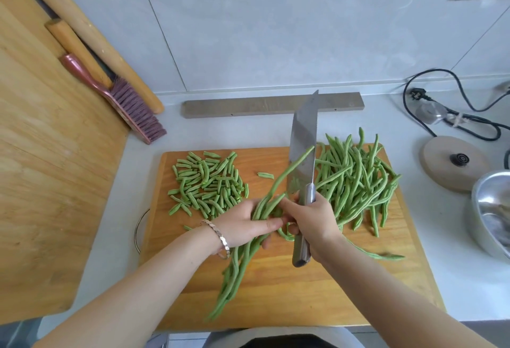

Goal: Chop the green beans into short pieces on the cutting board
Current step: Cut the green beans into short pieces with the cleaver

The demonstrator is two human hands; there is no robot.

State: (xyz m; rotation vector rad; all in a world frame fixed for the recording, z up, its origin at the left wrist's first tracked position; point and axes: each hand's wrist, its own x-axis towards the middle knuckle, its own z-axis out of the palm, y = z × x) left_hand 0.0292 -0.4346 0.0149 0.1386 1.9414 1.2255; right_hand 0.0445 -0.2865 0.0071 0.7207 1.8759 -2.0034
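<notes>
A wooden cutting board [317,287] lies on the white counter. On its far left sits a pile of short cut bean pieces [207,182]. Whole green beans [356,179] are heaped at its far right. My left hand [242,223] grips a bunch of long beans [240,267] that runs from the board's near middle up past the blade. My right hand [311,215] holds the steel handle of a cleaver [302,143], blade raised and pointing away, and its index finger touches the bunch.
A large wooden board [41,168] leans at the left with rolling pins and a pink brush [132,107]. A wooden strip [248,106] lies behind the board. At the right are a round kettle base [452,163], a black cord and a metal bowl [491,209].
</notes>
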